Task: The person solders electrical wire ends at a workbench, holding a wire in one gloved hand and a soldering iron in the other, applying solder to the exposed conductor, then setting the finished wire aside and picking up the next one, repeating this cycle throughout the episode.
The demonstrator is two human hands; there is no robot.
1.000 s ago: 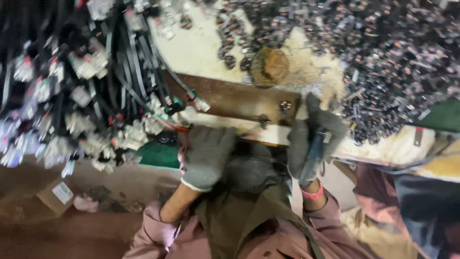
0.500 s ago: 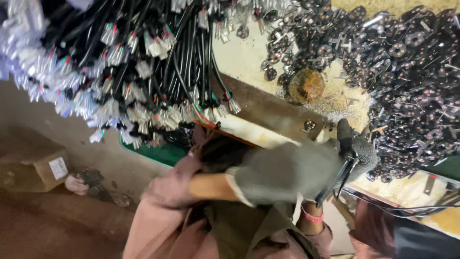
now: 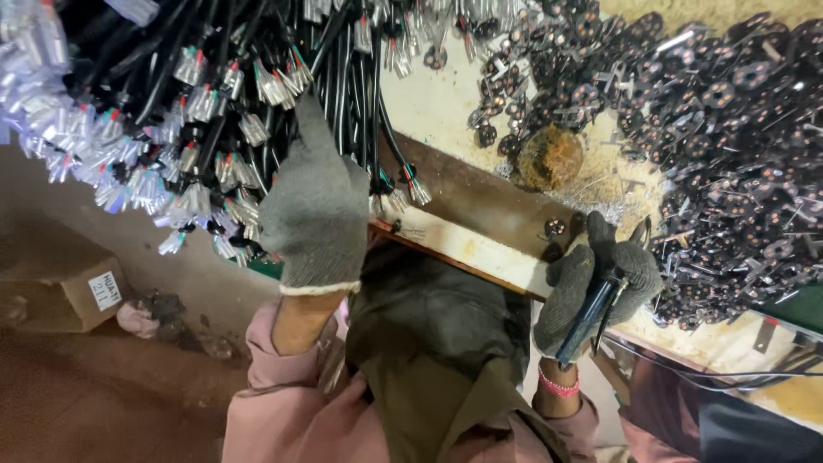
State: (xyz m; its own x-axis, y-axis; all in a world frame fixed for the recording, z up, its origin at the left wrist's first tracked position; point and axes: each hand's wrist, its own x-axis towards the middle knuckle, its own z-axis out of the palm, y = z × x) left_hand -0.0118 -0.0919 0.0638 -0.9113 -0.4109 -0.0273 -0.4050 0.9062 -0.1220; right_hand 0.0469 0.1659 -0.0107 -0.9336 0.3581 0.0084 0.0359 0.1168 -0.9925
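My left hand (image 3: 315, 206), in a grey knit glove, reaches up into a hanging bundle of black cables (image 3: 214, 111) with plastic-wrapped ends; one finger points up among the cables. My right hand (image 3: 596, 283), also gloved, rests at the workbench edge and grips a dark-handled tool (image 3: 591, 313), pliers or cutters by the look of it. A big heap of small dark round metal parts (image 3: 729, 146) lies on the bench just beyond the right hand.
A rusty round disc (image 3: 550, 159) sits on the bench near a brown wooden strip (image 3: 480, 201). A cardboard box (image 3: 73, 291) stands on the floor at the left. Pink sleeves and a dark apron (image 3: 437, 360) fill the bottom.
My left hand has swung from in front of my right hand, up and to the left into the cable bundle. The right hand keeps its grip on the tool.
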